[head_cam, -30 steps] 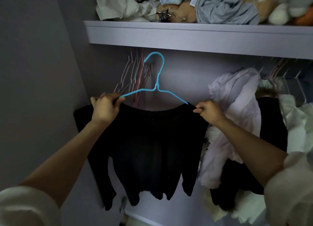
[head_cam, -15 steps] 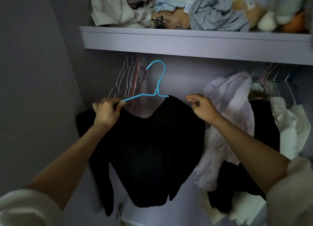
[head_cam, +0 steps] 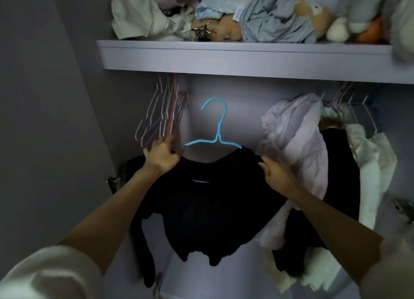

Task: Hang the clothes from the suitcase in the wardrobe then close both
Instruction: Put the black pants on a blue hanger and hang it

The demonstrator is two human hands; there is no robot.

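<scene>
Up under the shelf [head_cam: 224, 58] the rail is hidden, and the blue hanger [head_cam: 218, 128] has its hook free below it. My left hand [head_cam: 162, 154] grips the black top [head_cam: 208, 209] at its left shoulder beside the empty hangers [head_cam: 161, 117]; my right hand [head_cam: 274, 172] pinches the other shoulder. Piled clothes [head_cam: 257, 16] crowd the shelf, more garments [head_cam: 298, 146] hanging right.

Wardrobe interior: counts of hands, hangers, garments and shelf.

Two hands, left [head_cam: 162, 155] and right [head_cam: 276, 175], at centre; one blue hanger [head_cam: 217, 132] carrying one black top [head_cam: 212, 209]; one shelf [head_cam: 246, 56] across the top; a bunch of bare wire hangers [head_cam: 161, 112] at upper left, too tangled to count exactly.
</scene>
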